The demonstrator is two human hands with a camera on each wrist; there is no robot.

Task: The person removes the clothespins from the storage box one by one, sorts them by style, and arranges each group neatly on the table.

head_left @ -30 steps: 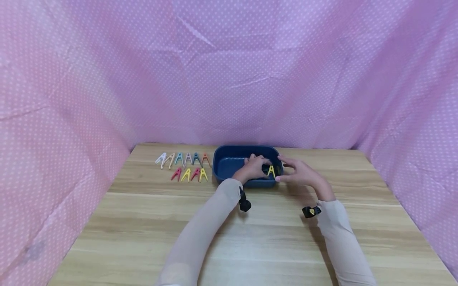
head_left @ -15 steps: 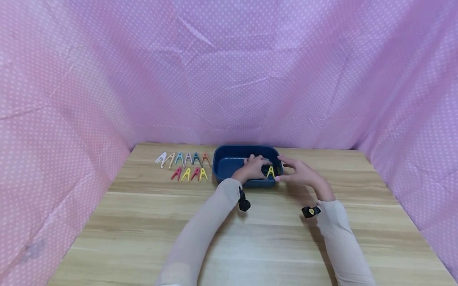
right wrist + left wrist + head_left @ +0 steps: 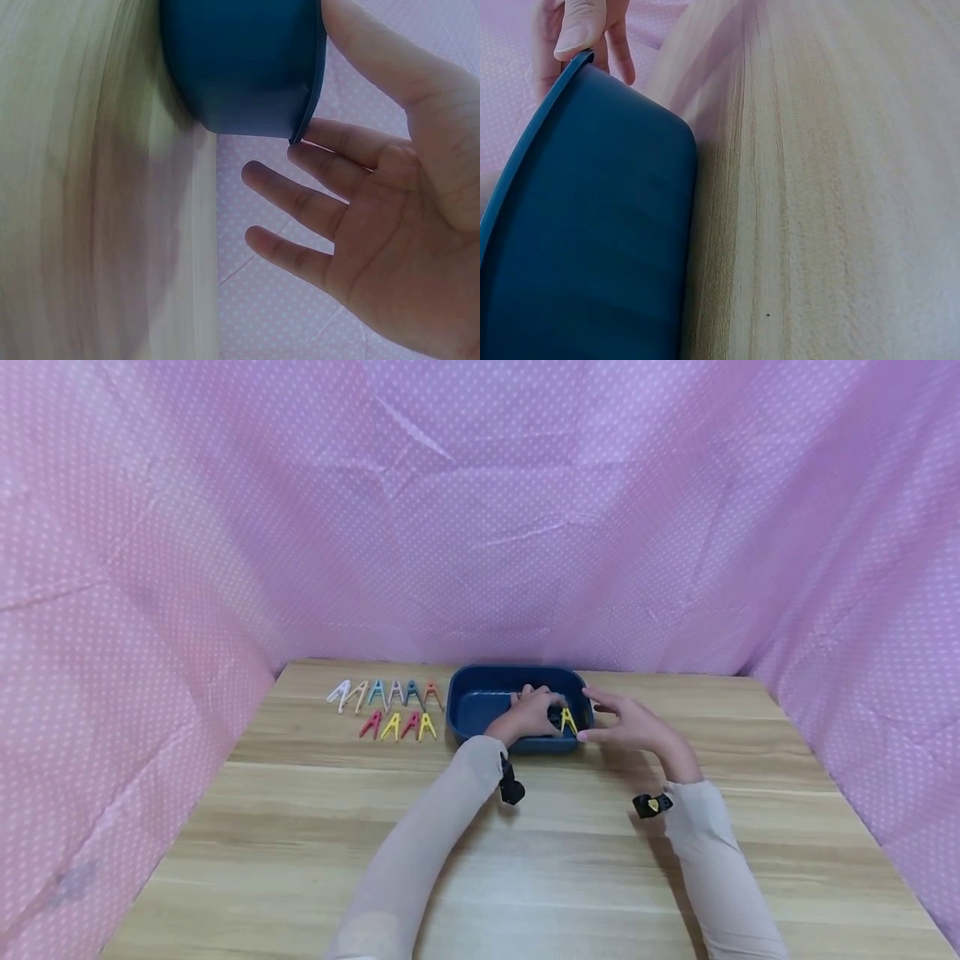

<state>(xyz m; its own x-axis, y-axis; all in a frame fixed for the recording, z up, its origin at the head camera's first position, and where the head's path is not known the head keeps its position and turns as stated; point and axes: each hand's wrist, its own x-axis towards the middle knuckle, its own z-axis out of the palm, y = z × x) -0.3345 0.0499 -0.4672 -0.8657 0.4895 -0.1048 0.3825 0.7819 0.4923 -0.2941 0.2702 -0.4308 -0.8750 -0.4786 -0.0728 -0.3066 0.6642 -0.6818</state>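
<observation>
A dark blue plastic basin (image 3: 468, 739) stands on the table near its back edge. My left hand (image 3: 529, 714) reaches into its right half, palm down, fingers and thumb bent towards the right wall. Whether they pinch anything cannot be seen. Just right of that hand, a yellow clothespin (image 3: 568, 721) stands tilted inside the basin, with something dark beside it. My right hand (image 3: 397, 187) spans the basin's right end with spread, fairly straight fingers. Its thumb (image 3: 581, 26) touches the near corner of the rim, and fingertips touch the rim farther back.
Left of the basin, clothespins lie in two rows on the wooden table (image 3: 300, 827). White, beige, light blue, dark blue and orange clothespins (image 3: 431, 695) form the back row; red and yellow clothespins (image 3: 391, 727) the front. Pink dotted cloth (image 3: 480, 527) surrounds the table.
The yellow clothespin inside the basin has shifted and turned slightly. Both hands stay almost in place, and the rows on the left are unchanged.
</observation>
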